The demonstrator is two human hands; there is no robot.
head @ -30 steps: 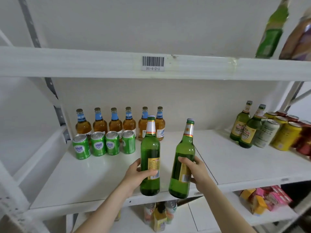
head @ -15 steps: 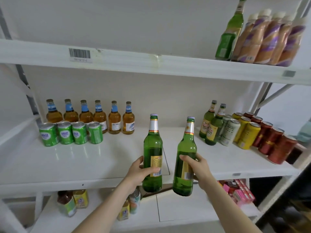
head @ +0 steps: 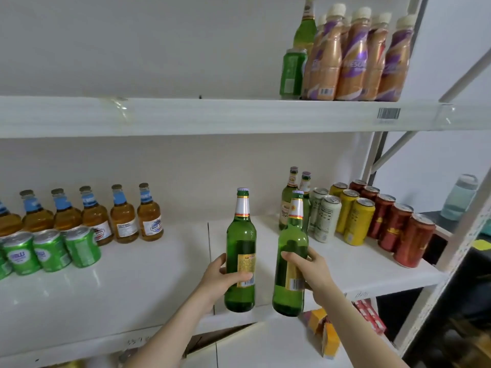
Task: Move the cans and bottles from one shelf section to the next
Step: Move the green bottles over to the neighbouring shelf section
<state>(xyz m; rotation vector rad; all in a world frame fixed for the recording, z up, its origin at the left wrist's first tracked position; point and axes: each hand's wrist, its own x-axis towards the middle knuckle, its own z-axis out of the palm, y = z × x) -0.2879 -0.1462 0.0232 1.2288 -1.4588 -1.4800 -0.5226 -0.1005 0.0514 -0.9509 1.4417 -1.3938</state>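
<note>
Nearest us, the left hand [head: 223, 277] wraps fingers and thumb round the body of a tall green glass bottle [head: 240, 235], and the right hand [head: 310, 269] likewise grips a second green glass bottle [head: 291, 243]. Both are upright, side by side, at the front edge of the white shelf [head: 132, 282]. Farther back we see short amber bottles [head: 148, 216] and green cans [head: 53, 251] on the left section — yellow cans [head: 357, 221] and red cans [head: 413, 240] on the right.

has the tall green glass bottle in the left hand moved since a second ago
Yes. The green glass bottle shifted right: from left of the white shelf's seam to right of it.
</note>
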